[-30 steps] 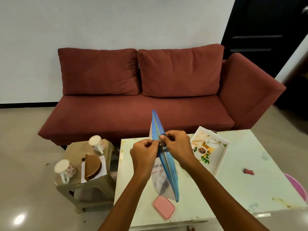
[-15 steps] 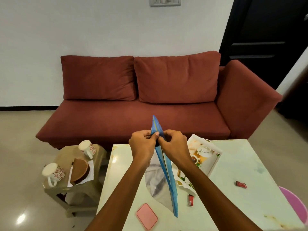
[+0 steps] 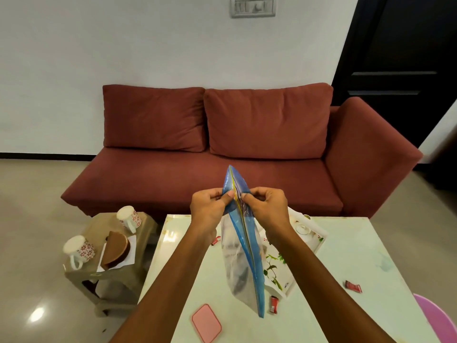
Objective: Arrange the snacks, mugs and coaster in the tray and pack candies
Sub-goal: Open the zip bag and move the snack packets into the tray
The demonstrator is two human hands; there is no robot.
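Above the table [image 3: 346, 256], both hands' fingers [image 3: 228, 195] pinch the zip bag [image 3: 243, 243], hiding much of the tray [image 3: 284, 280].

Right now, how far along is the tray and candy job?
Nothing looks packed yet. Both hands, left and right, pinch the zip bag at its seal. Left: candies lie on the table, mugs stand on the stool, tray unfilled.

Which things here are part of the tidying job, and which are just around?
Job: zip bag held by left hand and right hand, tray, two mugs, candies, pink coaster.
Around: sofa, stool, wall switch.
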